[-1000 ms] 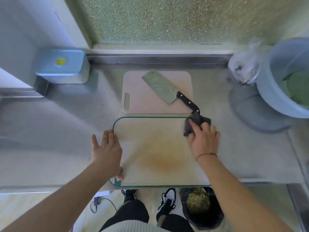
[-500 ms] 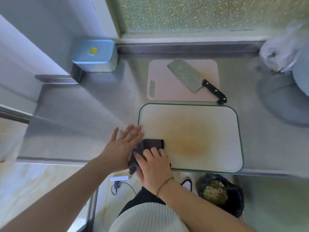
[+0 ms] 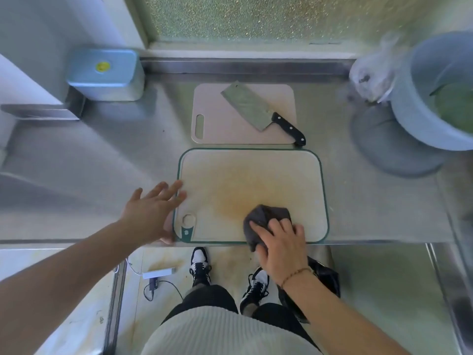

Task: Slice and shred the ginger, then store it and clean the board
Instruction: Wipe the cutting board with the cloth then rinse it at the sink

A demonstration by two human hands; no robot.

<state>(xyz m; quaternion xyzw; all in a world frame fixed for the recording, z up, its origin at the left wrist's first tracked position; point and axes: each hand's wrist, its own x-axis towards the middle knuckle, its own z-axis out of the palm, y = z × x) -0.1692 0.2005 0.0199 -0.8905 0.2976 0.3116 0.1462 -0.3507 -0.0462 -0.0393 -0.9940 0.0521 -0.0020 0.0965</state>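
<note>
A white cutting board with a green rim (image 3: 281, 172) lies at the counter's front edge, with a yellow-orange stain in its middle. My right hand (image 3: 281, 244) presses a dark grey cloth (image 3: 266, 217) onto the board's near edge, fingers curled over it. My left hand (image 3: 151, 211) lies flat with spread fingers against the board's left edge. Behind it a cleaver (image 3: 258, 108) with a black handle lies on a smaller pinkish board (image 3: 217, 124). A light blue lidded container (image 3: 102, 73) stands at the back left. No ginger is visible.
A large blue-grey basin (image 3: 432, 111) with green leaves and a clear plastic bag (image 3: 371, 75) stand at the right. A black bin bag (image 3: 325, 280) hangs below the counter edge by my feet. A power strip (image 3: 158, 274) lies on the floor.
My right hand has swept the cloth from the board's far right to its near left corner, then back right along the near edge. My left hand stayed at the left edge.
</note>
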